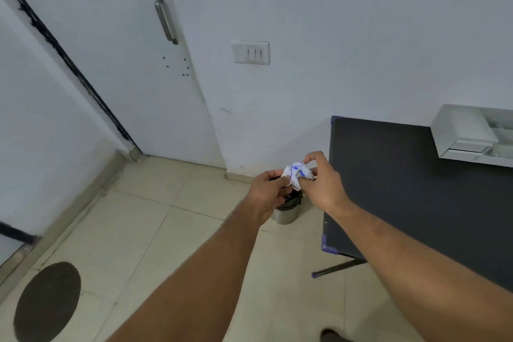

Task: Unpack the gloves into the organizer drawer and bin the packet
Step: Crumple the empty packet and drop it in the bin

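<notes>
Packet: a crumpled white packet (296,175) with blue print, held in the air just right of frame centre, directly above the bin.
Left hand (270,191): fingers curled onto the packet's 9 o'clock edge, gripping it; forearm comes in from 6 o'clock.
Right hand (323,183): thumb and forefinger pinch the packet at its 2 o'clock corner, the other fingers folded under it; forearm comes in from 4 o'clock.
Bin (287,209): small metal cylinder with a dark liner, standing on the tiled floor (155,230) below the hands, just beside the tabletop's near left corner; its mouth is mostly hidden by the hands.
Tabletop (402,180): dark surface at 3 o'clock, against the wall.
Organizer (469,133): white drawer unit on the tabletop at 2 o'clock, a drawer pulled out; contents too faint to tell.
Door (133,64): white, with a metal handle (165,19), at 11 o'clock.
Switch plate (251,52): on the wall at 12 o'clock.
</notes>
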